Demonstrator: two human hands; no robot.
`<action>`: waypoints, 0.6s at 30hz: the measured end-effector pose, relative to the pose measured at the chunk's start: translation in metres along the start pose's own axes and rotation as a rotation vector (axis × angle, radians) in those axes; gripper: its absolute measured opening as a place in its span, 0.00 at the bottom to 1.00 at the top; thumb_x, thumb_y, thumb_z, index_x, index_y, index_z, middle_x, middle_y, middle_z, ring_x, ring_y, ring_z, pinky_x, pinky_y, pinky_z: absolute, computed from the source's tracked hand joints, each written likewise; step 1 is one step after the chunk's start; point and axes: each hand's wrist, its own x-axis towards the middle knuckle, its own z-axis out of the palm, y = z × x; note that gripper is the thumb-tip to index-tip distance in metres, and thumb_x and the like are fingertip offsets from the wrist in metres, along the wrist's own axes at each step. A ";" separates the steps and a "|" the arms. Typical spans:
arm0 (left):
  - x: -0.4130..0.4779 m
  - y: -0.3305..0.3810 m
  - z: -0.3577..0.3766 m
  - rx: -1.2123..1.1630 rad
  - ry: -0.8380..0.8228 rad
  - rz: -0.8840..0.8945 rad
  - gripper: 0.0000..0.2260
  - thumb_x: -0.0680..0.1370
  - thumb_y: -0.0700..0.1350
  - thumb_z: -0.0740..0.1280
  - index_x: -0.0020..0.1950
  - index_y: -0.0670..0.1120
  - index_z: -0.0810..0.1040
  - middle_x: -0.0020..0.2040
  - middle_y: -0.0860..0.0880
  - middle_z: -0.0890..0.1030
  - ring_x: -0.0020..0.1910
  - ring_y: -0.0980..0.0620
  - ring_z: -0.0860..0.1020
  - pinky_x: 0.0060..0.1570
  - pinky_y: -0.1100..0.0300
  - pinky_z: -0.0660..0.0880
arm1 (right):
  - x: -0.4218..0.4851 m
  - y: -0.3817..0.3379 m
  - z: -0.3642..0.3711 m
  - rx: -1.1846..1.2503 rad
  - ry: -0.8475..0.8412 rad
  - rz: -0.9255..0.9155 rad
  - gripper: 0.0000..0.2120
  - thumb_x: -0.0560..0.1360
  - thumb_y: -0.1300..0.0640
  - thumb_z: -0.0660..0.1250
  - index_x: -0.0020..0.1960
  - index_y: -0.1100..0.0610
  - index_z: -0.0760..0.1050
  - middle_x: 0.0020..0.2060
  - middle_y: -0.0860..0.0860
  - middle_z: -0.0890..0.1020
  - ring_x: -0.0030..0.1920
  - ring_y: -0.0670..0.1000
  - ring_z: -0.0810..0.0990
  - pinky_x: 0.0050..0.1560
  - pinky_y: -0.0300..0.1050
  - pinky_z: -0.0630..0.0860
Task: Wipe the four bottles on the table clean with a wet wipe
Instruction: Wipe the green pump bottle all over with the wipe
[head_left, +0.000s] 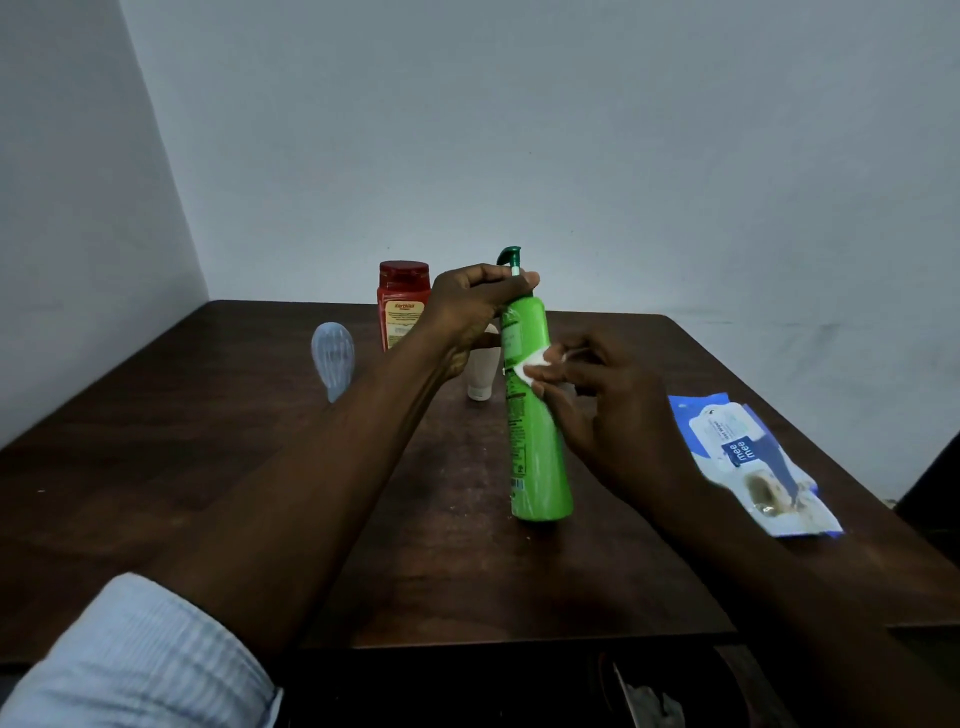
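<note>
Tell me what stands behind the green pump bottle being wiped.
Behind the green pump bottle, a white tube stands cap-down, largely covered by the left hand. Farther back stands a red bottle; its right edge is covered too.

Green bottle (537, 441) upright, wipe (535, 364) against it

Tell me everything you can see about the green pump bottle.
The green pump bottle is tall, slim, glossy plastic, with a darker green pump head on a white stem and a printed label down its side. It stands on the dark wooden table, leaning slightly. The left hand grips its neck, and the right hand presses a white wet wipe against its upper body.
</note>
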 end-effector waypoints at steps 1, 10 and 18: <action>0.001 0.000 -0.001 0.003 0.002 0.001 0.13 0.73 0.45 0.78 0.54 0.42 0.84 0.45 0.47 0.83 0.41 0.51 0.80 0.33 0.60 0.79 | -0.009 -0.001 0.000 -0.013 -0.017 -0.008 0.09 0.72 0.64 0.75 0.52 0.58 0.85 0.52 0.54 0.80 0.50 0.48 0.80 0.53 0.38 0.77; 0.001 0.000 0.000 0.041 0.011 0.001 0.17 0.72 0.47 0.79 0.57 0.42 0.84 0.46 0.47 0.85 0.42 0.52 0.82 0.34 0.59 0.80 | -0.082 -0.008 -0.004 -0.075 -0.103 -0.049 0.15 0.67 0.67 0.78 0.52 0.57 0.86 0.50 0.55 0.82 0.45 0.54 0.83 0.47 0.47 0.79; -0.003 0.004 0.001 0.085 -0.063 -0.005 0.13 0.74 0.50 0.76 0.55 0.45 0.85 0.47 0.48 0.85 0.43 0.53 0.83 0.37 0.60 0.80 | -0.092 -0.011 -0.009 -0.040 -0.115 -0.041 0.12 0.67 0.66 0.78 0.50 0.58 0.86 0.48 0.55 0.82 0.44 0.54 0.83 0.44 0.46 0.79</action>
